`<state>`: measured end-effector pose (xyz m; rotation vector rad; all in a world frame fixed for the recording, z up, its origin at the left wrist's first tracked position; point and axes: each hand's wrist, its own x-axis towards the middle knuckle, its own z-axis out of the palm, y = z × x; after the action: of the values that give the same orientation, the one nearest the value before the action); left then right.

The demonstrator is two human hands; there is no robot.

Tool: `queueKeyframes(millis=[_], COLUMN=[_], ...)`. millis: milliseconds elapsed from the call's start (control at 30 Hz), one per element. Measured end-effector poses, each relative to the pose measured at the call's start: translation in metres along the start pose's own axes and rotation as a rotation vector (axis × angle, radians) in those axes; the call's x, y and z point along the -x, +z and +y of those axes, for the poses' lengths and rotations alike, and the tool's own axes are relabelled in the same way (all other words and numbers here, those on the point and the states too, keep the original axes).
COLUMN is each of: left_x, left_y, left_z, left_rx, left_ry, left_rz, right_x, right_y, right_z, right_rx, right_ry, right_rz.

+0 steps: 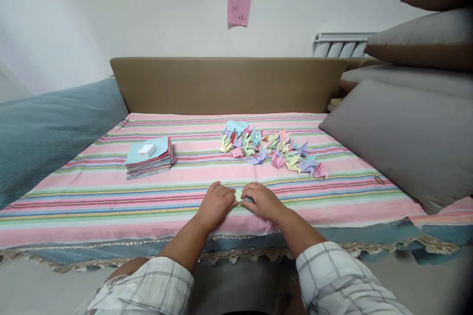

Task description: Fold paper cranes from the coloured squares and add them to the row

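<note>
A small piece of pale green paper (239,196) lies between my hands near the front of the striped cloth. My left hand (219,202) grips its left side, the fingers bent and pressed together. From the other side, my right hand (261,201) pinches the paper's right edge. Most of the paper is hidden under the fingers, so its folds cannot be made out. Beyond the hands, a cluster of folded paper cranes (258,153) in several pastel colours spreads toward the right.
A stack of coloured paper sheets (150,167) stands at left with a small white object (147,150) on top. The striped cloth (92,192) covers the seat. Grey cushions (402,128) rise at right, a blue cushion (55,128) at left. A brown backrest (229,86) runs behind.
</note>
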<state>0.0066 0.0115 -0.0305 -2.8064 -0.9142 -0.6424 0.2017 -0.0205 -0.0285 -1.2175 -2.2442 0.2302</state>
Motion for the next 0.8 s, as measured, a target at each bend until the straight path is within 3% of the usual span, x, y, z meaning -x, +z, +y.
queueKeyframes(millis=[400, 633, 800], left_x=[-0.0004, -0.0034, -0.0054], left_y=[-0.0056, -0.0027, -0.0026], left_z=[0.0035, 0.0027, 0.0038], left_rx=[0.179, 0.228, 0.241], left_ry=[-0.106, -0.161, -0.221], left_rz=[0.007, 0.039, -0.006], right_x=[-0.0042, -0.0058, -0.0079], right_y=[0.0045, 0.0061, 0.0090], right_z=[-0.0019, -0.0033, -0.0036], right_rx=[-0.081, -0.083, -0.073], right_ry=[0.202, 0.264, 0.285], right_rz=[0.014, 0.026, 0.038])
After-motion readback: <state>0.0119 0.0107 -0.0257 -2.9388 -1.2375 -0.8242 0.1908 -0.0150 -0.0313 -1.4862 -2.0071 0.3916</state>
